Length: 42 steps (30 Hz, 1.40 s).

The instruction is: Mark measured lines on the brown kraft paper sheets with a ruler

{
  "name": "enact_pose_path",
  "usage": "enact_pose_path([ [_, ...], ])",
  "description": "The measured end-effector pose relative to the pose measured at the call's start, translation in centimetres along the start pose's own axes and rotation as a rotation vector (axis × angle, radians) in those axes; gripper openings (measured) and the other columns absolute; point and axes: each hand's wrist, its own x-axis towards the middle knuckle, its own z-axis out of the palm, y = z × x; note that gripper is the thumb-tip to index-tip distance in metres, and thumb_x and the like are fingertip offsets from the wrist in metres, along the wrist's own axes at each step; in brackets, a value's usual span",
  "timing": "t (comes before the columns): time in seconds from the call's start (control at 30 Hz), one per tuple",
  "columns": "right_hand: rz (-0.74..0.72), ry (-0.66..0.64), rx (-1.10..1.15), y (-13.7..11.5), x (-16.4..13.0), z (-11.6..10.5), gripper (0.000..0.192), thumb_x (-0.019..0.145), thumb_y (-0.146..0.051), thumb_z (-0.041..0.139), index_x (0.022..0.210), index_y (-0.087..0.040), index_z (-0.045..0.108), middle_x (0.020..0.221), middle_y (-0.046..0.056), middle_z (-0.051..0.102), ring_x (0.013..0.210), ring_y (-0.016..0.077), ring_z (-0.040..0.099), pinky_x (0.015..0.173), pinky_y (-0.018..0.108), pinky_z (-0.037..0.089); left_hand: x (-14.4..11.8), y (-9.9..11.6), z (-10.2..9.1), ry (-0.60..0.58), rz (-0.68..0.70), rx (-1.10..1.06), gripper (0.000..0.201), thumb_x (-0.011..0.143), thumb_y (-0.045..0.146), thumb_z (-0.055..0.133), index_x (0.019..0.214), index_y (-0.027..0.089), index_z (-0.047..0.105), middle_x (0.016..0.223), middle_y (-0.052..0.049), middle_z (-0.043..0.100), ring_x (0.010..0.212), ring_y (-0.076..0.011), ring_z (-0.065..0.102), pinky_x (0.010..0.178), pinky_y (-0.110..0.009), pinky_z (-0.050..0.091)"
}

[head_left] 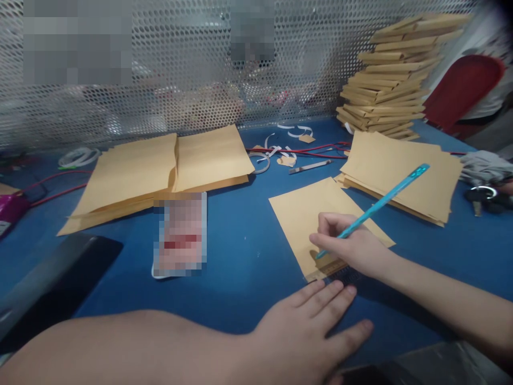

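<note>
My right hand [350, 243] grips a teal pencil [385, 200], its tip pointing down at the near end of a tan paper envelope [304, 214]. A see-through ruler [342, 274] lies across that near end, partly hidden by my right hand. My left hand [308, 326] is spread flat in front, its fingertips at the ruler's near edge; whether they press on it I cannot tell. Right behind the envelope is a pile of similar envelopes [404, 171]. Any marks on the paper are too small to make out.
Two more envelope piles [132, 171] [208, 155] lie at the back left, a tall stack [385, 85] at the back right. A phone [203, 224], a dark flat object [60, 283], keys [476, 206], red cables [312, 151] and paper strips [286, 155] share the blue table. A perforated metal screen [192, 69] stands behind.
</note>
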Motion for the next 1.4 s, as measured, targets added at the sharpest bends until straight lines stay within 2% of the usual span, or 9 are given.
enact_pose_path([
  [0.23, 0.003, -0.009, -0.005, -0.1, 0.1, 0.0, 0.032, 0.076, -0.027, 0.06, 0.054, -0.021, 0.038, 0.053, -0.008, 0.036, 0.051, 0.0097, 0.034, 0.048, 0.026, 0.027, 0.0, -0.1, 0.1, 0.007, 0.007, -0.009, 0.057, 0.095, 0.037, 0.043, 0.145, 0.016, 0.026, 0.153, -0.019, 0.016, 0.14, -0.0314, 0.014, 0.113, -0.045, 0.018],
  [0.43, -0.009, -0.022, -0.039, 0.0, -0.4, 0.3, 0.03, 0.076, -0.021, 0.059, 0.054, -0.021, 0.038, 0.052, -0.008, 0.037, 0.051, 0.0092, 0.036, 0.047, 0.024, 0.029, 0.0, 0.0, 0.4, 0.015, 0.007, 0.024, 0.055, 0.097, 0.039, 0.039, 0.145, 0.016, 0.027, 0.153, -0.018, 0.018, 0.14, -0.0307, 0.018, 0.113, -0.044, 0.019],
  [0.63, 0.054, -0.092, 0.025, 0.3, -1.3, 0.9, 0.028, 0.077, -0.018, 0.057, 0.057, -0.022, 0.038, 0.052, -0.007, 0.048, 0.05, 0.0102, 0.051, 0.046, 0.022, 0.04, 0.1, -0.2, 0.7, 0.044, 0.018, 0.048, 0.055, 0.096, 0.04, 0.04, 0.144, 0.016, 0.029, 0.152, -0.02, 0.021, 0.14, -0.0317, 0.016, 0.113, -0.045, 0.019],
  [0.77, 0.105, -0.18, 0.063, 0.1, -1.4, 1.2, 0.025, 0.079, -0.018, 0.055, 0.058, -0.021, 0.041, 0.054, -0.005, 0.056, 0.052, 0.0119, 0.058, 0.045, 0.022, 0.042, 0.1, -0.1, 0.3, 0.03, 0.011, 0.054, 0.056, 0.095, 0.04, 0.043, 0.144, 0.016, 0.029, 0.15, -0.02, 0.025, 0.139, -0.0314, 0.021, 0.112, -0.045, 0.021],
  [0.87, 0.084, -0.198, 0.024, 0.0, -1.4, 1.3, 0.026, 0.078, -0.017, 0.057, 0.057, -0.021, 0.042, 0.054, -0.005, 0.057, 0.051, 0.0104, 0.057, 0.046, 0.021, 0.041, 0.1, -0.1, 0.2, 0.029, 0.014, 0.064, 0.058, 0.094, 0.04, 0.046, 0.144, 0.016, 0.029, 0.15, -0.02, 0.025, 0.138, -0.0315, 0.024, 0.112, -0.045, 0.021],
  [1.1, 0.104, -0.219, 0.056, 0.1, -1.5, 1.3, 0.025, 0.08, -0.017, 0.056, 0.059, -0.021, 0.042, 0.055, -0.006, 0.059, 0.051, 0.0098, 0.058, 0.045, 0.019, 0.042, 0.0, -0.2, 0.4, 0.055, 0.018, 0.086, 0.057, 0.095, 0.04, 0.044, 0.144, 0.016, 0.03, 0.15, -0.02, 0.024, 0.14, -0.0317, 0.017, 0.113, -0.045, 0.018],
  [1.4, 0.057, -0.201, 0.004, 0.0, -1.3, 1.2, 0.025, 0.077, -0.012, 0.057, 0.057, -0.02, 0.043, 0.054, -0.007, 0.061, 0.051, 0.0086, 0.058, 0.045, 0.017, 0.042, 0.1, 0.0, 0.3, 0.04, 0.011, 0.074, 0.062, 0.091, 0.039, 0.05, 0.144, 0.015, 0.028, 0.151, -0.021, 0.021, 0.14, -0.0329, 0.017, 0.112, -0.046, 0.018],
])
